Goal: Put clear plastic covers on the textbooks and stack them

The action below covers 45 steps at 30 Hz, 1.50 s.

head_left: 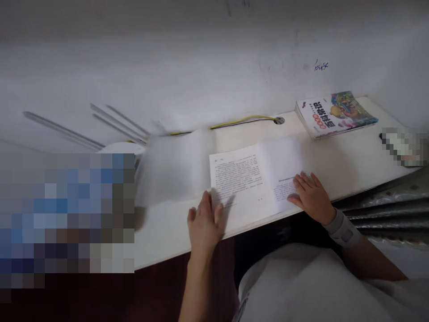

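Observation:
An open book [236, 179] lies on the white desk, with printed text on its left page and a few lines low on the right page. At its lower left corner rests my left hand [205, 221], fingers apart, the fingertips close to or on the page edge. My right hand [310, 197] lies flat across the lower right page with its fingers spread, and a grey band [342, 228] circles that wrist. A pale, blurred sheet [174, 165], perhaps a loose cover, spreads out left of the book. Neither hand grips anything.
Colourful paperbacks [337, 115] are piled at the back right of the desk [164, 241]. A yellow cable [241, 121] runs along the wall into a round hole [279, 120]. At the right end lies a blurred-out device [402, 146]. Pixelation covers the left side.

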### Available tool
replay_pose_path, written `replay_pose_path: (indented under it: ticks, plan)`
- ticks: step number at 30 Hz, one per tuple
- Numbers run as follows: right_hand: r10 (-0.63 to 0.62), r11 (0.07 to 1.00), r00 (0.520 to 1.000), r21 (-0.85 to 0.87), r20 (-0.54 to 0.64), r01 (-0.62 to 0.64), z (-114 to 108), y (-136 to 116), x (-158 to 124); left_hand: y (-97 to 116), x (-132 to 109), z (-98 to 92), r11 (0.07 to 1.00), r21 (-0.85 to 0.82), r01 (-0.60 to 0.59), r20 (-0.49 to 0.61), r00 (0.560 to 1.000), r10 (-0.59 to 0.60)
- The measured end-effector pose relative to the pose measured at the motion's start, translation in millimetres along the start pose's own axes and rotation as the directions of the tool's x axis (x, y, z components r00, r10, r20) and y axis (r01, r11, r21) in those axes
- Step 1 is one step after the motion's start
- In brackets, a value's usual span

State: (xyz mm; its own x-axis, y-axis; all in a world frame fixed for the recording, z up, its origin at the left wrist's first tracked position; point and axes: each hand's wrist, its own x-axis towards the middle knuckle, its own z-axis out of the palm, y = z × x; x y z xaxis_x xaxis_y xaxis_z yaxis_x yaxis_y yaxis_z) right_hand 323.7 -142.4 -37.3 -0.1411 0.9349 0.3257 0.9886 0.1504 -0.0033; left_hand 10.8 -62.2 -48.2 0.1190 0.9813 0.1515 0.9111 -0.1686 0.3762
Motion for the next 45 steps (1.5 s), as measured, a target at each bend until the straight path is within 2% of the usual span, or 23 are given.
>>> replay_pose_path:
  ticks: [4, 10, 13, 16, 19, 26, 31, 34, 37, 40, 45]
  plan:
    - [0.022, 1.0, 1.0, 0.0, 0.002, -0.022, -2.1, 7.6, -3.3, -3.7, 1.1, 3.1, 1.0, 0.006, -0.028, -0.025, 0.999, 0.028]
    - [0.006, 0.998, 0.995, 0.062, 0.095, -0.012, -6.4, 5.5, 3.0, 0.5, 2.4, 5.3, 0.989, 0.107, -0.105, -0.067, 0.991, 0.112]
    - [-0.113, 0.986, 0.985, 0.136, 0.128, 0.096, -7.0, 0.6, 16.7, 3.6, 2.4, 3.5, 0.984, 0.135, -0.117, -0.073, 0.989, 0.127]
    - [-0.274, 0.95, 0.946, 0.202, 0.173, 0.238, -5.2, -1.2, 29.1, 6.1, 2.8, -0.1, 0.981, 0.162, -0.111, -0.057, 0.991, 0.122]
    - [-0.335, 0.932, 0.919, 0.216, 0.209, 0.291, -1.6, -1.8, 32.8, 9.1, 3.7, -3.4, 0.978, 0.187, -0.092, -0.025, 0.995, 0.099]
    - [-0.248, 0.961, 0.956, 0.164, 0.154, 0.222, 4.5, -11.1, 23.2, 32.8, 6.4, -11.0, 0.945, 0.328, -0.005, -0.031, 0.999, 0.016]
    - [-0.228, 0.965, 0.96, 0.166, 0.161, 0.201, 4.7, -16.2, 23.1, 51.1, 11.1, -17.2, 0.932, 0.362, 0.002, 0.056, 0.998, -0.023]
    - [-0.227, 0.965, 0.959, 0.17, 0.171, 0.198, 5.2, -18.6, 24.1, 48.4, 18.7, -8.8, 0.953, 0.304, -0.006, 0.066, 0.998, -0.015]
    - [-0.218, 0.966, 0.96, 0.178, 0.176, 0.187, 4.0, -16.7, 25.2, 37.1, 26.2, 4.4, 0.995, 0.098, 0.009, 0.01, 1.0, -0.01]
    - [-0.212, 0.965, 0.962, 0.194, 0.175, 0.177, 0.7, -7.1, 26.7, 24.9, 28.4, 12.2, 0.995, -0.096, 0.009, -0.018, 1.0, -0.011]
    - [-0.033, 0.993, 0.987, 0.119, 0.155, 0.014, -0.2, 11.1, 27.4, 17.0, 26.7, 13.1, 0.986, -0.161, -0.053, -0.017, 0.999, 0.051]
